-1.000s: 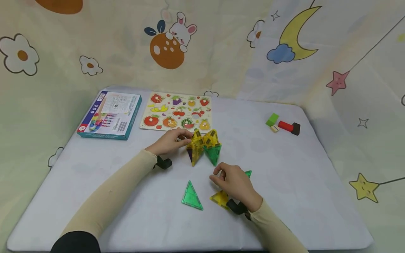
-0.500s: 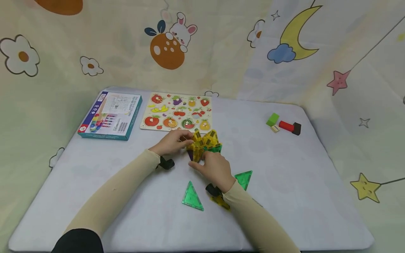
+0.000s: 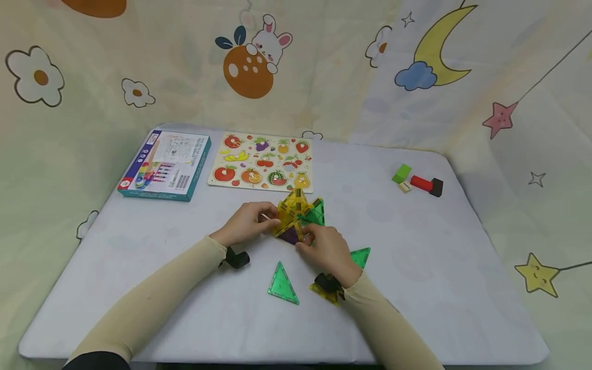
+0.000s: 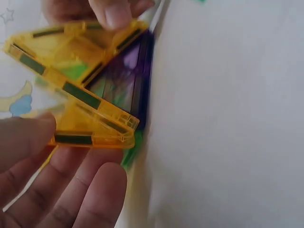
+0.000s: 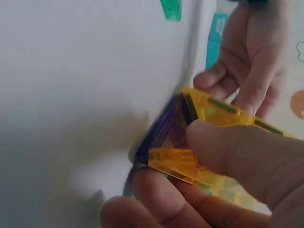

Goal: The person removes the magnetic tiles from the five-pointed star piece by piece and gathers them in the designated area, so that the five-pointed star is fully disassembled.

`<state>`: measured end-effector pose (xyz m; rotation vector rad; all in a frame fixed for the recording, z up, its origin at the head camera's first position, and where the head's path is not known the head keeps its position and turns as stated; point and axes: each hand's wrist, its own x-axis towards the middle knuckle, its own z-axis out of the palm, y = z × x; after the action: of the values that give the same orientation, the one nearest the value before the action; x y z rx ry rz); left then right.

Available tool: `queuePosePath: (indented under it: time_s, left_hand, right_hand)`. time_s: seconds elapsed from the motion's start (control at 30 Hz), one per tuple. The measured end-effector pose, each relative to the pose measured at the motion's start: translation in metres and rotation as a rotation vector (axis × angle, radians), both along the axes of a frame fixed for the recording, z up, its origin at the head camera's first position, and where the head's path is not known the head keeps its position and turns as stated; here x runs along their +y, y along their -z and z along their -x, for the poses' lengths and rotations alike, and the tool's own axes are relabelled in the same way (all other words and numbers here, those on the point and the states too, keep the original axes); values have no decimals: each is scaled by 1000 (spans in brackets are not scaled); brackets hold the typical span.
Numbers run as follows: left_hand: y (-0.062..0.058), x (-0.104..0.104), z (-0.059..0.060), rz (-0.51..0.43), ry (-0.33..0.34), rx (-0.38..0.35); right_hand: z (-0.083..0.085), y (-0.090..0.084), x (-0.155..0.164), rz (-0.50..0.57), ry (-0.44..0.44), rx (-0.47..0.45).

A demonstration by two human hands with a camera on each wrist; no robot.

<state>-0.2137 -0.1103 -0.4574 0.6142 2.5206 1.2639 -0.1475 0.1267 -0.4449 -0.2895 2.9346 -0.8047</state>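
Set against half a second earlier, the tile cluster [image 3: 289, 208] has turned: its purple tile [image 3: 290, 236], then at the left, now faces the near side, which we judge brings that face within reach of both hands. We find the cluster between the hands, just before the fruit board [image 3: 261, 162]. The left hand [image 3: 247, 222], partly curled, pinches a yellow edge; the right hand [image 3: 327, 249] pinches the corner beside the purple. We note a barcode and small print, illegible here, on the box [image 3: 196, 151].
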Motion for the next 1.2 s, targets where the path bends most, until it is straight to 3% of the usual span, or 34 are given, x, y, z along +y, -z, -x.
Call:
queuePosePath:
  time_s: [0.27, 0.47, 0.57, 0.7, 0.77, 0.87, 1.0, 1.1, 1.2]
  left_hand:
    - [7, 15, -19, -163, -96, -83]
    - [10, 20, -23, -164, -114, -79]
    - [0, 12, -24, -70, -132, 22]
    - [-20, 2, -19, 100, -149, 316]
    - [-30, 3, -15, 158, -100, 473]
    - [-42, 14, -11, 222, 60, 618]
    - [-47, 31, -9, 352, 238, 642]
    - [-45, 39, -9, 452, 274, 616]
    - [-41, 42, -10, 503, 261, 618]
  right_hand:
    - [7, 1, 19, -14, -19, 39]
    - [10, 2, 25, -28, -8, 26]
    - [9, 1, 26, -22, 3, 12]
    - [7, -4, 26, -28, 10, 42]
    - [7, -6, 26, -37, 11, 76]
    - [7, -9, 25, -40, 16, 118]
    - [7, -10, 21, -59, 16, 154]
    - [6, -9, 18, -89, 13, 175]
    - [5, -7, 16, -103, 14, 198]
